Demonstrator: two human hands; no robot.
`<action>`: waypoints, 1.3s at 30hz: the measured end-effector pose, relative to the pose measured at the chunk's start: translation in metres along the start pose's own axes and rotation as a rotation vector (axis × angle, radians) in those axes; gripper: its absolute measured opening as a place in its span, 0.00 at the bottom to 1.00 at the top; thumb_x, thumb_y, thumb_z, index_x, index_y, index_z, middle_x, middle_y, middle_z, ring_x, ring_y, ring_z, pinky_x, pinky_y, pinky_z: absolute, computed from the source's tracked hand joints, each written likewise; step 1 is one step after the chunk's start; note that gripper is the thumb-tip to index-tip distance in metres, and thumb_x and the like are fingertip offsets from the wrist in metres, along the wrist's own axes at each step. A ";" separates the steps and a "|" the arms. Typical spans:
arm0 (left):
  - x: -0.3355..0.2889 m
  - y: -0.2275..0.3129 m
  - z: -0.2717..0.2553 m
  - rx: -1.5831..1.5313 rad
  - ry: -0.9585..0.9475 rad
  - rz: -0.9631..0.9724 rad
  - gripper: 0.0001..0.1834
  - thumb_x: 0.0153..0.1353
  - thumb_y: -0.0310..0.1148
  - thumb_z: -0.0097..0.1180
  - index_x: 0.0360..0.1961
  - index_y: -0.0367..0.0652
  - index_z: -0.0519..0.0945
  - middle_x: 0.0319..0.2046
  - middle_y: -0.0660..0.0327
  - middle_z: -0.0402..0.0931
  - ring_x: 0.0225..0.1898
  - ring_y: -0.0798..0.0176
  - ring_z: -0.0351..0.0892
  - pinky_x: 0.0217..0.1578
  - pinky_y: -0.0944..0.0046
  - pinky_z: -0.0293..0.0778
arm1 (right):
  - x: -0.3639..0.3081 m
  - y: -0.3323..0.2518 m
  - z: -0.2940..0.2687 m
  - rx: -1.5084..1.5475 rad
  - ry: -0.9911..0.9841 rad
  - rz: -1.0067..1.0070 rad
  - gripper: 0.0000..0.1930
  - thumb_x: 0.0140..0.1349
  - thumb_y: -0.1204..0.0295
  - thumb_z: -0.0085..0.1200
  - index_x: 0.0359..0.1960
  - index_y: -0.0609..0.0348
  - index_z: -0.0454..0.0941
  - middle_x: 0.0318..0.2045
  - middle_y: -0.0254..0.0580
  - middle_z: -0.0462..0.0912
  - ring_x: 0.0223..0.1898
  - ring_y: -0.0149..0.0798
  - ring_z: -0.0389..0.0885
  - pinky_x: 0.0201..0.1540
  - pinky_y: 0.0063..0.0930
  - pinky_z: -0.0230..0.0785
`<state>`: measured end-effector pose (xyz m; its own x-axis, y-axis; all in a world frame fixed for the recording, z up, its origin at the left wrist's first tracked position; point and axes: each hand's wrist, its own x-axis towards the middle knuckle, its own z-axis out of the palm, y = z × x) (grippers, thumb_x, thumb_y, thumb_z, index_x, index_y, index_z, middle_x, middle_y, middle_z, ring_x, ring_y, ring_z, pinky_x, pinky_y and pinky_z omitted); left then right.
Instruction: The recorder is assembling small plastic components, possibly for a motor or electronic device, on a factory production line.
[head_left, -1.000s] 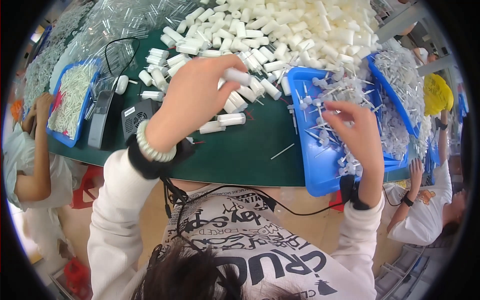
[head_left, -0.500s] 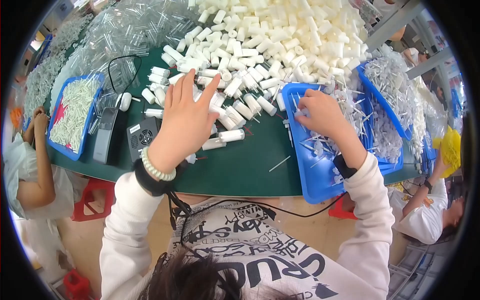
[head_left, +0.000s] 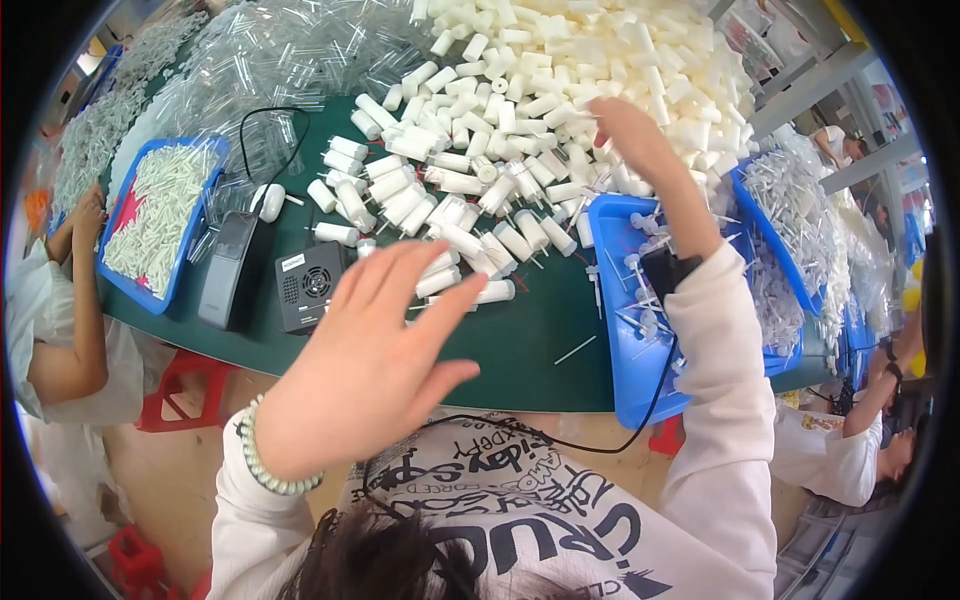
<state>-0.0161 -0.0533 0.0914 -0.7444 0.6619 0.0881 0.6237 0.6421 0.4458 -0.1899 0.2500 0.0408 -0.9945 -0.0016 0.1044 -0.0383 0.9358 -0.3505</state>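
Note:
My left hand (head_left: pixel 375 345) hovers over the near edge of the green table, fingers and thumb spread, holding nothing I can see. Just beyond its fingertips lie several clear tubes with white foam cylinders (head_left: pixel 462 240) inside and thin pins at their ends. My right hand (head_left: pixel 632 140) reaches across to the heap of loose white foam cylinders (head_left: pixel 560 60), its index finger and thumb apart at the edge of the heap. Its other fingers are partly hidden. Below that forearm sits a blue tray (head_left: pixel 625 385) holding small white stemmed plastic parts (head_left: pixel 640 285).
A dark box with a round grille (head_left: pixel 310 290) and a dark grey upright device (head_left: pixel 230 270) stand left of my hand. Beyond are a blue tray of short pale rods (head_left: pixel 160 215) and piled clear tubes (head_left: pixel 280 60). People sit at both sides. A thin rod (head_left: pixel 575 349) lies on the table.
My right hand has left the blue tray and moved up to the foam heap. My left hand has drawn back toward me from the filled tubes, with fingers still spread.

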 end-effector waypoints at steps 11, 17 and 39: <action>-0.011 -0.006 0.009 -0.204 0.023 -0.063 0.31 0.48 0.31 0.62 0.56 0.40 0.67 0.54 0.50 0.63 0.53 0.50 0.65 0.53 0.57 0.62 | -0.032 -0.026 -0.016 0.024 0.152 0.039 0.14 0.51 0.61 0.55 0.33 0.58 0.74 0.28 0.46 0.80 0.33 0.41 0.80 0.34 0.32 0.70; 0.008 0.012 0.035 -1.184 0.281 -0.171 0.32 0.52 0.22 0.58 0.59 0.38 0.63 0.51 0.53 0.68 0.45 0.61 0.74 0.49 0.62 0.69 | -0.161 -0.104 -0.030 1.090 -0.172 -0.037 0.08 0.53 0.76 0.58 0.26 0.58 0.69 0.28 0.38 0.81 0.30 0.25 0.78 0.32 0.17 0.67; 0.003 0.028 0.056 -0.704 0.334 0.033 0.19 0.49 0.17 0.58 0.45 0.33 0.76 0.37 0.52 0.79 0.40 0.62 0.79 0.40 0.67 0.74 | -0.213 -0.075 -0.034 0.459 0.058 -0.468 0.08 0.51 0.76 0.57 0.30 0.59 0.69 0.22 0.37 0.70 0.20 0.38 0.65 0.24 0.29 0.53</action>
<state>0.0127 -0.0120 0.0545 -0.8303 0.4528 0.3250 0.4317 0.1538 0.8888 0.0284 0.1927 0.0767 -0.8564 -0.3410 0.3878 -0.5159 0.5956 -0.6158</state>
